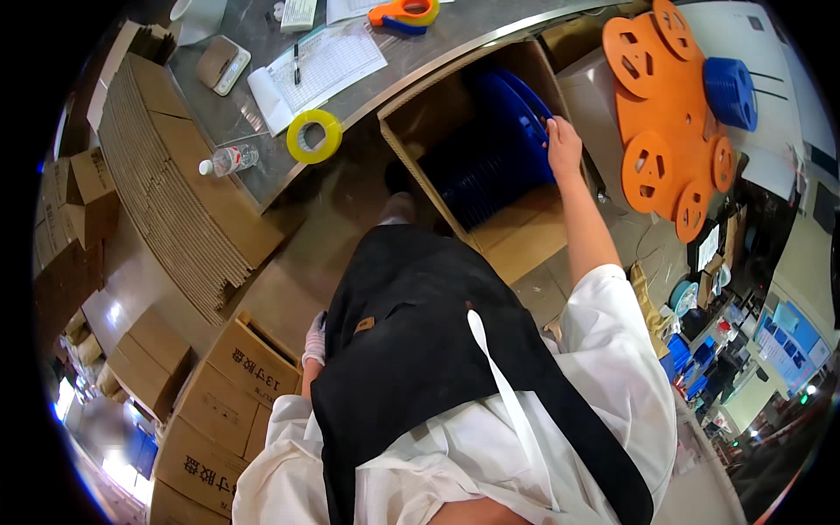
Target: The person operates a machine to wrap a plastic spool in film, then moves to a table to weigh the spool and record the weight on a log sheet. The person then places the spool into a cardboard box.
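Observation:
My right hand (pixel 563 144) reaches into an open cardboard box (pixel 516 232) on the floor and rests on the rim of a blue plastic reel (pixel 516 114), one of several standing on edge inside. My left hand (pixel 314 341), in a white glove, hangs at my side by my black apron (pixel 420 350) and holds nothing that I can see; its fingers are partly hidden.
Orange reels (pixel 665 114) and a blue reel stack (pixel 731 92) lie to the right of the box. A grey table (pixel 254 109) carries a yellow tape roll (pixel 313 136), a water bottle (pixel 227 161), papers with a pen and a tape dispenser (pixel 402 13). Flat cardboard (pixel 175 184) and boxes (pixel 236 367) stand on the left.

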Available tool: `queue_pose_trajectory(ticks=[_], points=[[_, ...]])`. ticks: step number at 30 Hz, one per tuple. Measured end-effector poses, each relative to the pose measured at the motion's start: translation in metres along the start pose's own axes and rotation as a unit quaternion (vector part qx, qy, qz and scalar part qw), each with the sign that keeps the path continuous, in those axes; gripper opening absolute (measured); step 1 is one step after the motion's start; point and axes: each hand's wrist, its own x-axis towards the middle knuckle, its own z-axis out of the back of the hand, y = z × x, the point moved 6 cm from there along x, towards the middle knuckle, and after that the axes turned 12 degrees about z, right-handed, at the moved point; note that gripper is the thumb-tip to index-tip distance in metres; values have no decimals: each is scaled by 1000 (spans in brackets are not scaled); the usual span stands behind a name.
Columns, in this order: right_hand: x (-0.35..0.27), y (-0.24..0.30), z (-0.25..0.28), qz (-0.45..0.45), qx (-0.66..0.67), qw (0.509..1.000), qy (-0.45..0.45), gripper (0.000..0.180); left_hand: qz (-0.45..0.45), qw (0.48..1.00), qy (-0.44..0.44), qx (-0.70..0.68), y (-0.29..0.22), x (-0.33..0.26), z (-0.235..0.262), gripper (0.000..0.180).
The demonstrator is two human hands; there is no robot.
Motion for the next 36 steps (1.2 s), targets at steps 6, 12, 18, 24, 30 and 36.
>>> queue_pose_trajectory(ticks=[6, 12, 18, 24, 30, 36], points=[[58, -32, -44, -13, -42, 998, 46, 25, 63, 997, -18, 47, -52, -18, 18, 44], [76, -56, -58, -29, -54, 998, 30, 27, 81, 996, 13, -34, -58, -7, 22, 43], [51, -72, -64, 57, -155, 986, 37, 45, 57, 998, -5, -16, -78, -18, 1, 42], [-174, -81, -80, 1, -114, 988, 108, 48, 35, 987, -14, -155, -3, -21, -33, 42], [-247, -59, -89, 25, -84, 913, 399, 40, 28, 989, -45, -134, 82, -35, -82, 41], [-140, -21, -48, -34, 1, 969, 245, 32, 27, 982, -24, -188, 137, -32, -126, 39]])
